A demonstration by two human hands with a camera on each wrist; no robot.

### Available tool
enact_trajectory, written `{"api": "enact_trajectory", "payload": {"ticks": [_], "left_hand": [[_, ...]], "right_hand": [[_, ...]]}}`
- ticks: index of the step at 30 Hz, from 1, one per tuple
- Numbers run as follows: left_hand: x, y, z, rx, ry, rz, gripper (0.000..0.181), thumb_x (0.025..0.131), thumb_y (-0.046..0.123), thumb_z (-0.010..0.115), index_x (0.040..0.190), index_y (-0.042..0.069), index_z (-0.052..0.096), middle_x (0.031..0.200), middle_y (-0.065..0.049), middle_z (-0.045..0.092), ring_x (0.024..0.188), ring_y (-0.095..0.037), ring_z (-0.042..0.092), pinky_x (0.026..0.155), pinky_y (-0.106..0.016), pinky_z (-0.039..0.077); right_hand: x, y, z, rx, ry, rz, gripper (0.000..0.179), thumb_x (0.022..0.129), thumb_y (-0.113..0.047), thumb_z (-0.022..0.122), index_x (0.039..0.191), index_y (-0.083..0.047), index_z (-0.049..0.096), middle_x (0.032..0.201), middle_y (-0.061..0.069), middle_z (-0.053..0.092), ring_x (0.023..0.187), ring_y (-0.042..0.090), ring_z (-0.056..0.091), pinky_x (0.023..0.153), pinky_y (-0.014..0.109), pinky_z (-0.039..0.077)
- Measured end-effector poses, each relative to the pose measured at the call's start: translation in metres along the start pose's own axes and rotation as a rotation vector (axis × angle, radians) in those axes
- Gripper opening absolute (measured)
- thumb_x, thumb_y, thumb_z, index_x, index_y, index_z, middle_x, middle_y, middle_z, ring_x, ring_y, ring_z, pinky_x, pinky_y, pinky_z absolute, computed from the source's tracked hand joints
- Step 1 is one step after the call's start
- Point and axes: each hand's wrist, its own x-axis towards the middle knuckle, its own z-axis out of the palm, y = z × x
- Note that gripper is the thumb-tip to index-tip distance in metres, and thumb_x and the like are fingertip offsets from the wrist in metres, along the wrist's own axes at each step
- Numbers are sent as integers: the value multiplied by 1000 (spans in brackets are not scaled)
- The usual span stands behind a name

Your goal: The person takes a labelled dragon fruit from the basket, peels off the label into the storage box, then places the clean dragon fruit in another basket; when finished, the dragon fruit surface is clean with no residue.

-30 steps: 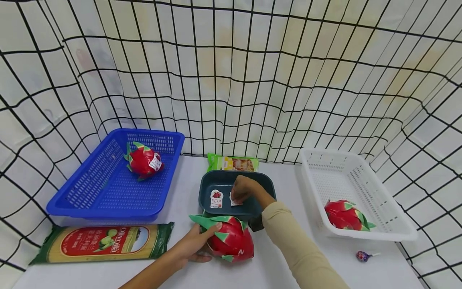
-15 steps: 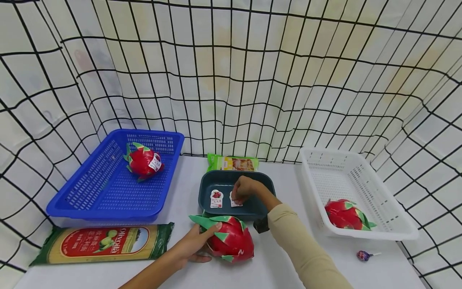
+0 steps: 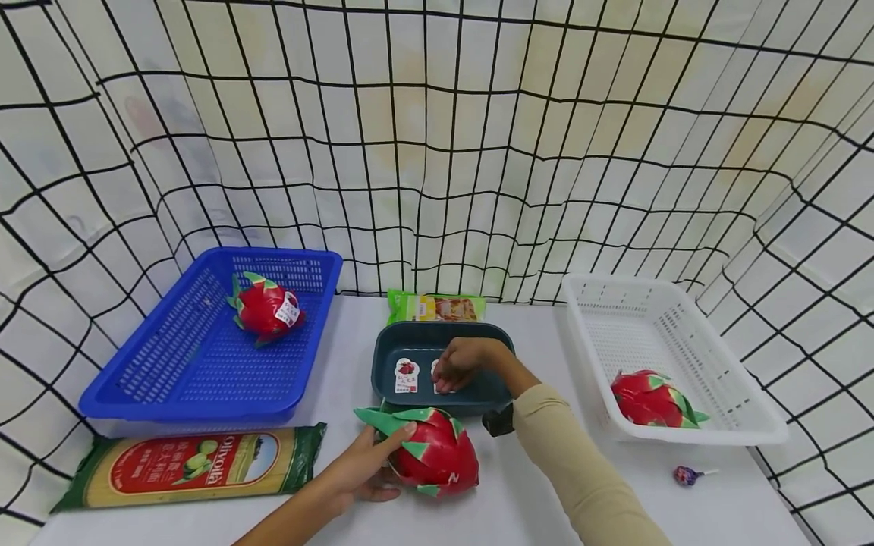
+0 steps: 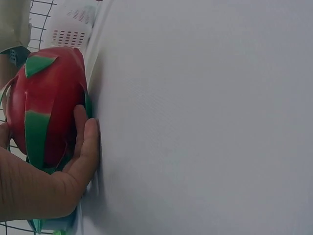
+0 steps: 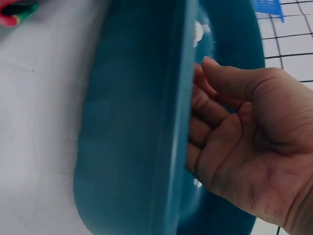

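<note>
A red toy-like dragon fruit [image 3: 447, 453] with green leaf tips lies before the dark teal tray [image 3: 416, 341]. My left hand [image 3: 369, 464] grips its leafy left end, thumb on top and fingers curled around the side. In the left wrist view, those fingers [image 4: 89, 139] lie along the fruit close to the table. Inside the tray, my right hand [image 3: 466, 362] reaches down with bent fingers over a white label mostly covered by them. Another printed label [image 3: 407, 376] lies flat to its left. Whether the right fingertips pinch the covered label I cannot tell.
A blue basket [image 3: 198, 387] at left contains a labelled dragon fruit [image 3: 268, 307]; a white basket [image 3: 703, 436] at right contains another [image 3: 652, 398]. Pasta packet [image 3: 194, 466], green snack packet [image 3: 437, 308] and lollipop [image 3: 686, 475] lie around. Black wire mesh [image 3: 423, 189] encloses the table.
The head view has shifted slightly. My right hand now covers more of the label under its fingers. The left hand keeps its hold on the dragon fruit.
</note>
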Motion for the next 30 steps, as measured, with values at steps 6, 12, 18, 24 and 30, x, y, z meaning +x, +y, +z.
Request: {"api": "enact_trajectory", "payload": {"ticks": [6,12,18,24,30], "left_hand": [[-6,-2,0,-107,-56,-10,98,83,67,62,147,6,18,125,-28,57,86,-34,73,77,-49,60],[-6,-4,3,-92,-15,-36,105,78,70,65,141,-6,29,116,-22,64,84,-28,73,78,-45,60],[-10,-2,14,48,89,3,102,75,71,67,138,-3,39,111,-16,67,79,-20,69,73,-39,61],[-9,1,25,156,140,95,96,77,65,71,140,-1,42,125,-21,56,97,-26,56,72,-37,58],[-6,1,30,37,46,142,94,83,59,68,144,-1,30,133,-23,50,111,-33,54,80,-40,59]], "right_hand": [[-20,2,-10,1,42,-77,29,103,-18,49,117,1,66,104,17,71,90,23,69,88,38,58],[-58,4,-35,-18,127,-164,38,102,-25,50,128,1,57,120,19,66,104,25,69,91,39,57],[-107,20,-69,-49,330,-243,41,101,-32,54,129,-2,56,120,19,67,108,27,68,93,42,56],[-166,62,-106,-5,592,-255,43,103,-30,50,130,3,52,125,25,62,116,35,63,96,43,54],[-216,117,-131,-6,908,-133,57,102,-42,47,135,4,49,131,27,57,118,35,58,91,34,56]]}}
